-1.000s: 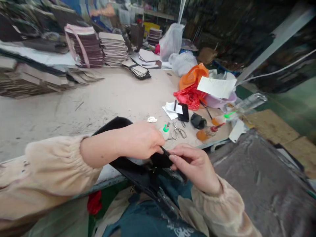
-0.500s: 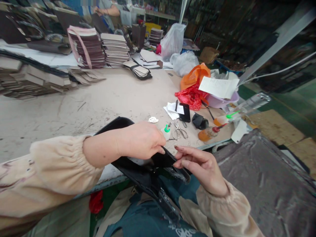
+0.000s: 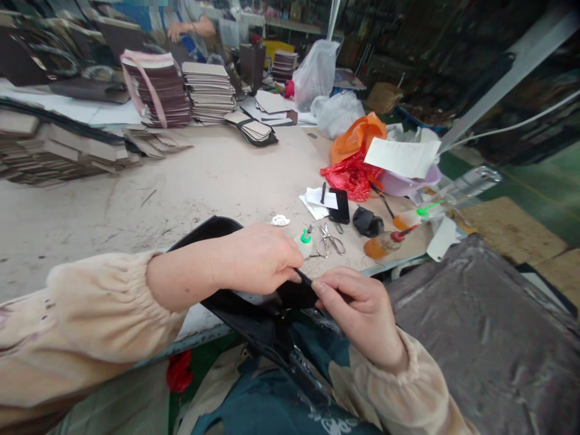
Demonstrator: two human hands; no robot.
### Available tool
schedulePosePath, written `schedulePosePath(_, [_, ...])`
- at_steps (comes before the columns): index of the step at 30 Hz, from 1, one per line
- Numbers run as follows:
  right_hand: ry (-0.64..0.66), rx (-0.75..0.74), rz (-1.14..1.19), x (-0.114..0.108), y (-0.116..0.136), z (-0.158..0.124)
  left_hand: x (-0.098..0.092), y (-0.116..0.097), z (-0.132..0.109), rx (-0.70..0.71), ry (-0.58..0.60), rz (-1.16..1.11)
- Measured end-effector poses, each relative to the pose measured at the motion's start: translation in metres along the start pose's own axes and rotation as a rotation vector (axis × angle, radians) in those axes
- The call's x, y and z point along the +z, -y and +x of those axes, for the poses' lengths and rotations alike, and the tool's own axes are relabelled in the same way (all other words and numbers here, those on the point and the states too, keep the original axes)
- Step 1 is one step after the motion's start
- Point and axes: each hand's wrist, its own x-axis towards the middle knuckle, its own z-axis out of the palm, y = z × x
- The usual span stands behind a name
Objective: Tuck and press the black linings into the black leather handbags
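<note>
A glossy black bag piece (image 3: 258, 317) hangs over the table's near edge onto my lap. My left hand (image 3: 256, 257) is closed on its upper edge, fingers pinched. My right hand (image 3: 360, 311) pinches the same black edge from the right, thumb and fingers pressed on it. Both hands meet just in front of the table edge. A clear plastic film shows on the lower part of the black piece. Small scissors (image 3: 330, 240) and a little white glue bottle with a green cap (image 3: 304, 243) lie just beyond my hands.
On the worn table (image 3: 181, 181) lie orange glue bottles (image 3: 385, 243), a black phone (image 3: 339, 205), red and orange plastic bags (image 3: 356, 160), and stacks of cut board (image 3: 208, 90). Another person stands at the far back (image 3: 190, 24). A grey sheet (image 3: 475, 338) lies to my right.
My right hand, with fingers loosened half a second ago, has closed again on the black edge. My left hand has kept its grip in the same place.
</note>
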Motion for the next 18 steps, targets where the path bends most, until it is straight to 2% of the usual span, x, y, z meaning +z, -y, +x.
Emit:
schedulePosePath(3, [0.02,0.017,0.033,0.0,0.002,0.0,-0.001,-0.001,0.0,0.003,0.008,0.003])
schedulePosePath(9, [-0.056,0.091,0.286,0.001,-0.006,-0.009,0.0,0.0,0.0,0.011,-0.012,-0.016])
schedulePosePath(13, [-0.034,0.193,0.455,0.003,-0.013,-0.014,0.001,0.001,0.0,0.006,-0.021,-0.032])
schedulePosePath(15, [-0.031,0.234,0.455,0.004,-0.012,-0.013,0.001,0.001,0.0,0.002,-0.024,-0.035])
schedulePosePath(18, [-0.028,0.219,0.278,0.004,-0.006,-0.009,0.001,0.001,0.0,0.015,-0.031,-0.025])
